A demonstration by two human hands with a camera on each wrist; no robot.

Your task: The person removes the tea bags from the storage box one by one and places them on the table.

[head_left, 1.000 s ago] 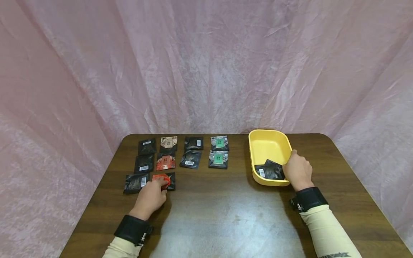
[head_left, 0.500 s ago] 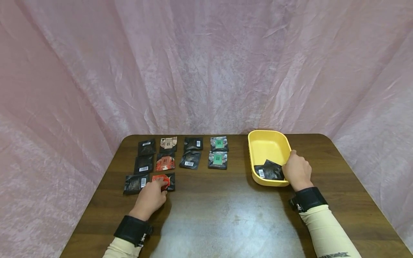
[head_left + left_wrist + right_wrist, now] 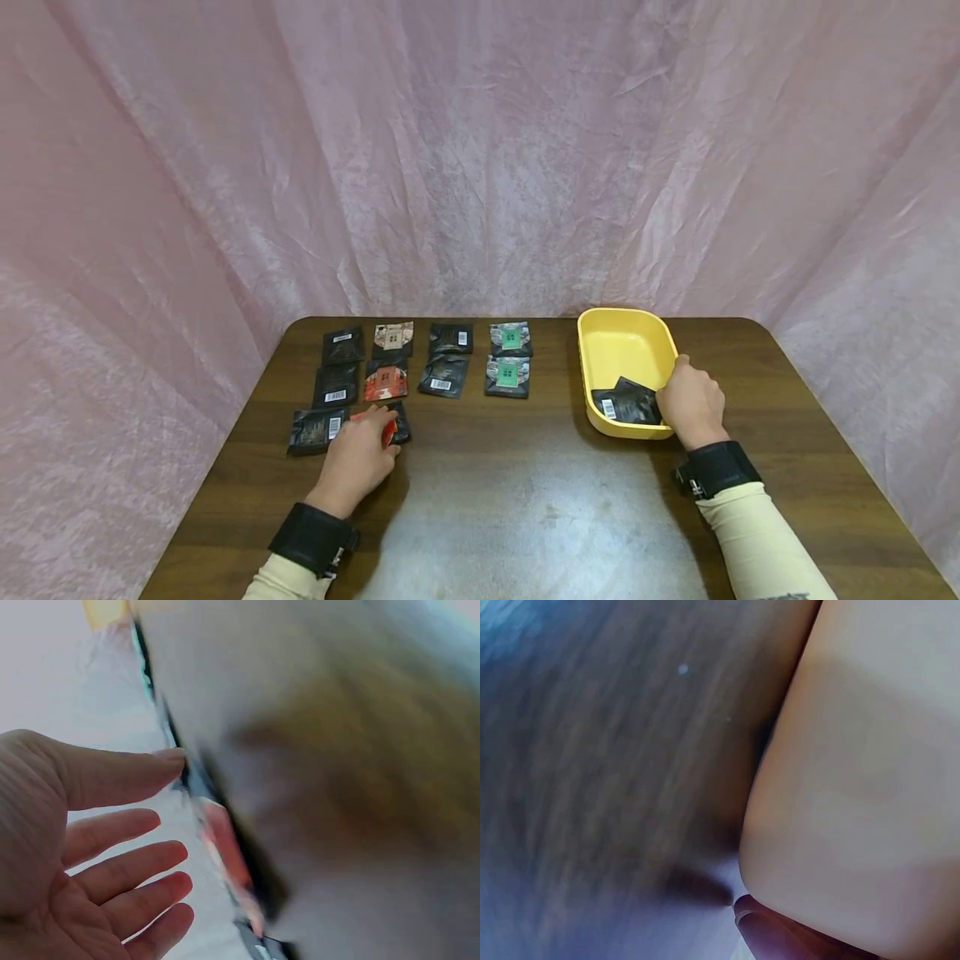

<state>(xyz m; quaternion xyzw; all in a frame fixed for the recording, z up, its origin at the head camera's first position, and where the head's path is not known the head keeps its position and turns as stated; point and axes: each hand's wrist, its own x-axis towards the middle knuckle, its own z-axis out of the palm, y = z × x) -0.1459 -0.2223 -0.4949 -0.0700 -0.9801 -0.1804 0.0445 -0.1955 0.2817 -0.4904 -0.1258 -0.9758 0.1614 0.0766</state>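
Note:
On the table's left, my left hand [image 3: 356, 462] is over a black sachet with a red label [image 3: 388, 432], covering part of it. In the left wrist view the thumb and fingers of that left hand [image 3: 105, 832] are spread apart with nothing pinched between them. My right hand [image 3: 692, 402] grips the near right rim of a yellow plastic tub [image 3: 626, 333]. Several black sachets [image 3: 630, 404] lie in its near end. The right wrist view shows the tub's wall [image 3: 855, 772] close up, with a fingertip [image 3: 761, 922] at its lower edge.
More sachets lie in columns: dark ones with barcodes [image 3: 335, 385] at left, a beige one [image 3: 393, 337] above a red one [image 3: 386, 380], two dark ones [image 3: 444, 375], and two green-labelled ones [image 3: 507, 375]. The wooden table [image 3: 510, 492] ends at a pink curtain [image 3: 480, 167].
My left hand has shifted slightly right and its fingers reach further over the red-labelled sachet, which now sits a little askew. My right hand stays on the tub's rim.

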